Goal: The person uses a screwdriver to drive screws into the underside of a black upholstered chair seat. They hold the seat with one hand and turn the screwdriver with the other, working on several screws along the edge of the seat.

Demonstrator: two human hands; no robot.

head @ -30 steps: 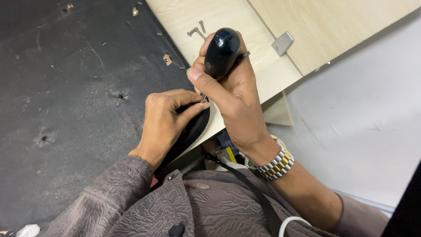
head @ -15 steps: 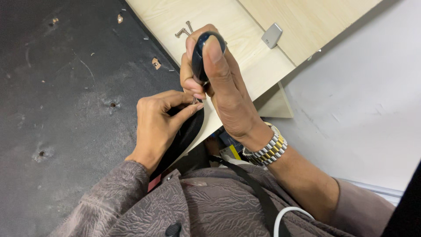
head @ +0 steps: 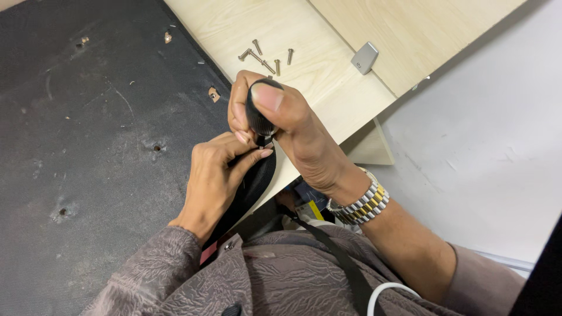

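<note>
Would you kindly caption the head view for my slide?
Right hand grips a black screwdriver handle; left hand steadies its tip.

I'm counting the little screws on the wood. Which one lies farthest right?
The lone screw, standing apart on the pale board, nearest the grey metal bracket. The other screws bunch up left of it.

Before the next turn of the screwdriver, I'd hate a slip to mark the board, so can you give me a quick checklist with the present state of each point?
1. Right hand wraps the screwdriver handle: ok.
2. Left hand pinches at the tip to steady it: ok.
3. Tip seated in a screw: cannot tell, fingers hide it.
4. Spare screws lie on the wooden board, apart from the hands: ok.
5. Black strap sits under the left fingers at the board edge: ok.
</note>
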